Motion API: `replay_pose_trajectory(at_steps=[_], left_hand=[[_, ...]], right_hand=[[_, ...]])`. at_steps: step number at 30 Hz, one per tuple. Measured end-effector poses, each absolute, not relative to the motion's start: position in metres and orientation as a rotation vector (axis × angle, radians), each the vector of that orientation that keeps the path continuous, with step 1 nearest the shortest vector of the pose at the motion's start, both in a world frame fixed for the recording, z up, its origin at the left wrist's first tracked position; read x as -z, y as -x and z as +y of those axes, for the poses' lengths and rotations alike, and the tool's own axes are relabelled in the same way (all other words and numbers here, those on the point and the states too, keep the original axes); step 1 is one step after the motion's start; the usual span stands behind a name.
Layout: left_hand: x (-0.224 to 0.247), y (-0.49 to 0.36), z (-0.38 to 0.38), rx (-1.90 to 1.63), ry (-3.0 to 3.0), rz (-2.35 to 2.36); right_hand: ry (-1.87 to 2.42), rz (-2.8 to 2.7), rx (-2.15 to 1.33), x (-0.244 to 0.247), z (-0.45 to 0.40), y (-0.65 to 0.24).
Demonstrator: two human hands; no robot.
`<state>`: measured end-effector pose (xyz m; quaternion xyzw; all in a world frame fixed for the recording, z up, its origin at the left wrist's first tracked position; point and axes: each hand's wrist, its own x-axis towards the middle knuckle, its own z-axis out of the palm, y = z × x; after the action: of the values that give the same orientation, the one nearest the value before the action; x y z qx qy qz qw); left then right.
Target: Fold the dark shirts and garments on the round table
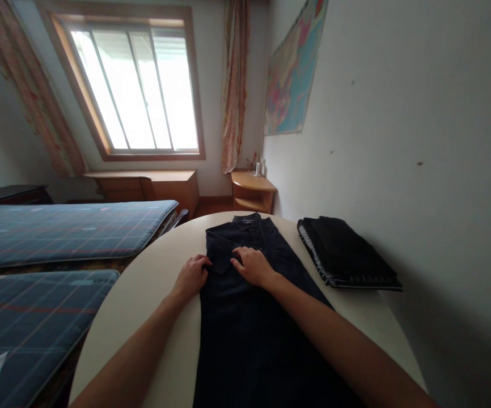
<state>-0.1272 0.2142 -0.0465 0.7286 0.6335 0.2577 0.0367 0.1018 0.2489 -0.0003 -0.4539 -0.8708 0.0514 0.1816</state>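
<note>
A dark navy collared shirt (245, 340) lies lengthwise on a round cream table (156, 300), its collar at the far end and its lower part running out of view at the bottom. One side with the short sleeve is folded inward over the front. At the shirt's left edge my left hand (193, 276) has its fingers curled on the cloth by the sleeve. My right hand (253, 266) rests over the middle of the shirt, thumb and fingers bent around the sleeve's inner end. The fingertips of both hands are partly hidden against the dark cloth.
A stack of folded dark clothes (351, 252) sits at the table's right, close to the white wall (398, 113). Two beds with blue plaid mattresses (71, 229) stand to the left. Beyond are a wooden desk (173, 184) and a corner shelf (254, 181).
</note>
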Motion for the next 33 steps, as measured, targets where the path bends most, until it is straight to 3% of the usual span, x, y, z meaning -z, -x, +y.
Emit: replay_pose_trajectory(at_steps=[8,16,26,33], left_hand=[[0.049,0.126,0.211,-0.792,-2.261,1.926],[0.038,0.122,0.205,-0.749,-2.220,1.940],[0.035,0.119,0.203,-0.738,-2.143,2.066],[0.031,0.116,0.202,-0.701,-2.105,2.217]], right_hand=[[1.316,-2.346,-0.327,0.001,0.332,-0.023],[1.373,-2.439,-0.428,0.018,0.357,0.027],[1.469,-2.299,-0.335,0.031,0.371,0.033],[1.283,-2.390,-0.164,0.035,0.354,0.008]])
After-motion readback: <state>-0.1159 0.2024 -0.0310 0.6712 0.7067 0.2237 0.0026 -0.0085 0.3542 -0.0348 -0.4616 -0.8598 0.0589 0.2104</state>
